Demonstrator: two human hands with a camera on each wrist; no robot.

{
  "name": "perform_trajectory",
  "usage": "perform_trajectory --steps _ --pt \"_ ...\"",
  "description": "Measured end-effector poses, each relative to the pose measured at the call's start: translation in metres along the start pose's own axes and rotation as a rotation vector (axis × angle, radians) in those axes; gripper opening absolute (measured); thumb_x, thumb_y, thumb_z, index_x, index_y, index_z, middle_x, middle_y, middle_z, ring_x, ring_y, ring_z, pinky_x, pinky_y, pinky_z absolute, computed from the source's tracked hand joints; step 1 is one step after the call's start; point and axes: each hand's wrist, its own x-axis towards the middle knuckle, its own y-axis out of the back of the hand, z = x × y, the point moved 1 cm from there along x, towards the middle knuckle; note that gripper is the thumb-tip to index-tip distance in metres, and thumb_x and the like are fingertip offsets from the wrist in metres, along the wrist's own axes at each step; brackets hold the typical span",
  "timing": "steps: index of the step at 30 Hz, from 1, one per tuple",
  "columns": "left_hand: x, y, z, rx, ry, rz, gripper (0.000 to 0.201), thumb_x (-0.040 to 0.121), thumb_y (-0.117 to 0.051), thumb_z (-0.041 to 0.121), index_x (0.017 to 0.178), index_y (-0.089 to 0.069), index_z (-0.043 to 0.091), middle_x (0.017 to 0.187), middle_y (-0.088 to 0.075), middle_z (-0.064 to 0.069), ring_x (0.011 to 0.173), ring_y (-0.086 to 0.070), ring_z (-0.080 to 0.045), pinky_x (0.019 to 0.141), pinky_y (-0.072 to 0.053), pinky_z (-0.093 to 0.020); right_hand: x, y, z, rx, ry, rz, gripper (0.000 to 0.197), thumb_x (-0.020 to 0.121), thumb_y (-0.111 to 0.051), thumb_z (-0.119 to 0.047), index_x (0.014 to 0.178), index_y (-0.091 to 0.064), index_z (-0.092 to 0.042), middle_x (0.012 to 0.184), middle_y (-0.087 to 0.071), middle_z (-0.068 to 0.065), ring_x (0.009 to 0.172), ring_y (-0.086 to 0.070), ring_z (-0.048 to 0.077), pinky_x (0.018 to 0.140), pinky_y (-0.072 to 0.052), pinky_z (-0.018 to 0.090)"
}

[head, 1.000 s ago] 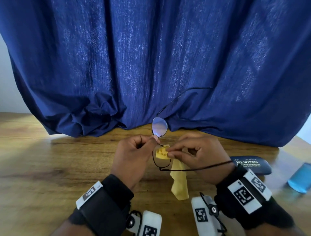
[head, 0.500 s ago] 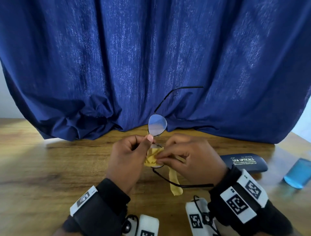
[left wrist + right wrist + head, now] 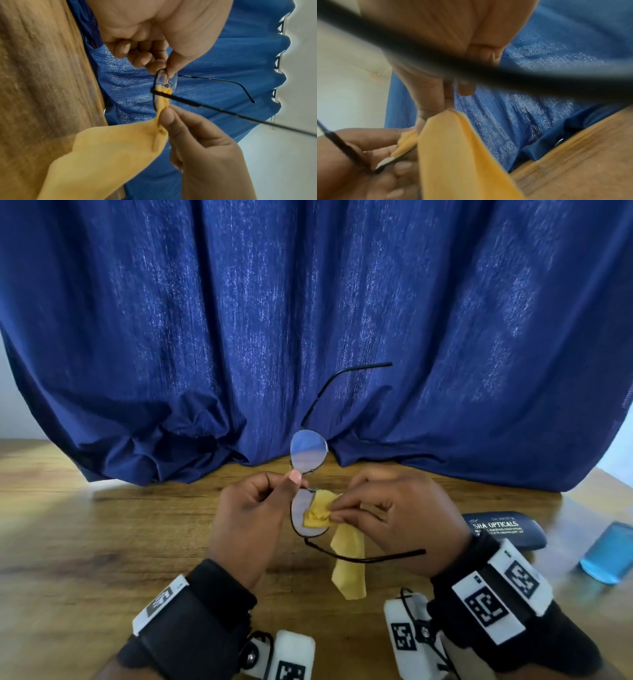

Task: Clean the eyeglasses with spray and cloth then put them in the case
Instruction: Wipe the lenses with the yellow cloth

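Held above the wooden table [image 3: 102, 542], the thin black-framed eyeglasses [image 3: 308, 453] were pinched at the bridge by the left hand [image 3: 253, 518]. The right hand [image 3: 397, 515], pinching the bunched yellow cloth [image 3: 320, 513], had moved it across the nearer lens since a second earlier; wiping was probably under way.

It looked like a room in a home, set up as a plain recording spot. A wood-grain worktop [image 3: 102, 542] stood against a white wall [image 3: 13, 392], and a dark blue curtain [image 3: 308, 320] hung on hooks along the far side, its hem bunched on the wood.
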Motion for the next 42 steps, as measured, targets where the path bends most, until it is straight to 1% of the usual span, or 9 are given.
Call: perform_trajectory --steps 3,7,15,19,23,25,28,35,42 --pt "-0.008 -0.007 0.0 0.032 -0.03 -0.026 0.027 0.099 -0.065 0.025 0.079 -0.077 0.011 0.048 -0.056 0.021 0.049 -0.049 0.006 0.062 -0.039 -0.023 0.001 -0.006 -0.006 0.016 0.022 0.068 0.02 0.09 -0.068 -0.044 0.093 -0.081 -0.029 0.089 -0.069 -0.015 0.076 -0.065 0.005 0.059 -0.055 0.039" --pt "0.0 0.001 0.001 0.0 -0.012 0.024 0.026 0.098 -0.066 0.028 0.08 -0.079 0.015 0.054 -0.064 0.018 0.056 -0.055 0.005 0.075 -0.05 -0.037 -0.001 -0.006 -0.004 0.052 0.013 -0.027 0.018 0.087 -0.071 -0.046 0.093 -0.081 -0.032 0.091 -0.068 -0.017 0.079 -0.065 0.003 0.063 -0.056 0.039" --pt "-0.007 -0.005 0.0 0.021 -0.035 -0.042 0.025 0.098 -0.067 0.026 0.08 -0.081 0.016 0.07 -0.075 0.008 0.068 -0.065 0.0 0.077 -0.051 -0.032 0.0 -0.008 -0.004 0.028 0.006 0.097 0.022 0.089 -0.067 -0.049 0.092 -0.081 -0.031 0.088 -0.069 -0.015 0.075 -0.066 0.006 0.057 -0.055 0.039" --pt "-0.002 0.003 0.004 -0.028 -0.037 0.032 0.025 0.098 -0.066 0.023 0.081 -0.08 0.01 0.061 -0.071 0.01 0.057 -0.06 0.004 0.071 -0.048 -0.03 0.0 -0.01 -0.005 0.048 0.009 0.065 0.017 0.089 -0.072 -0.044 0.091 -0.081 -0.03 0.087 -0.067 -0.016 0.075 -0.064 0.005 0.059 -0.055 0.039" --pt "-0.014 -0.011 0.003 -0.006 -0.028 -0.072 0.026 0.095 -0.068 0.029 0.079 -0.08 0.013 0.079 -0.08 -0.005 0.082 -0.074 -0.024 0.084 -0.058 -0.049 0.001 -0.012 -0.015 0.055 0.074 0.091 0.013 0.089 -0.073 -0.039 0.092 -0.081 -0.03 0.088 -0.07 -0.014 0.076 -0.066 0.006 0.059 -0.055 0.037" --pt "-0.012 -0.009 0.003 -0.022 -0.035 -0.05 0.026 0.096 -0.067 0.027 0.079 -0.079 0.011 0.069 -0.076 0.004 0.069 -0.068 -0.01 0.074 -0.053 -0.041 0.0 -0.011 -0.011 0.03 0.043 0.131 0.013 0.089 -0.073 -0.04 0.09 -0.081 -0.029 0.087 -0.069 -0.014 0.075 -0.066 0.006 0.058 -0.055 0.037" --pt "-0.003 0.001 0.005 -0.059 -0.038 0.027 0.024 0.096 -0.068 0.025 0.082 -0.081 0.011 0.065 -0.073 0.01 0.062 -0.061 0.002 0.078 -0.047 -0.034 0.0 -0.01 -0.002 0.038 -0.005 0.125 0.012 0.089 -0.076 -0.039 0.09 -0.081 -0.028 0.086 -0.067 -0.015 0.074 -0.063 0.004 0.058 -0.054 0.039" --pt "-0.011 -0.007 0.004 0.011 -0.031 -0.042 0.025 0.095 -0.069 0.031 0.08 -0.08 0.016 0.084 -0.081 -0.008 0.092 -0.074 -0.037 0.095 -0.057 -0.059 0.0 -0.008 -0.003 0.064 0.011 0.097 0.016 0.088 -0.072 -0.044 0.09 -0.08 -0.03 0.087 -0.07 -0.015 0.077 -0.066 0.007 0.061 -0.055 0.04" --pt "-0.012 -0.008 0.003 0.02 -0.032 -0.045 0.024 0.094 -0.07 0.031 0.078 -0.08 0.016 0.081 -0.079 -0.011 0.086 -0.074 -0.032 0.089 -0.059 -0.053 0.0 -0.01 -0.011 0.081 0.075 0.009 0.01 0.087 -0.076 -0.039 0.091 -0.081 -0.031 0.088 -0.071 -0.016 0.078 -0.066 0.002 0.064 -0.056 0.038"
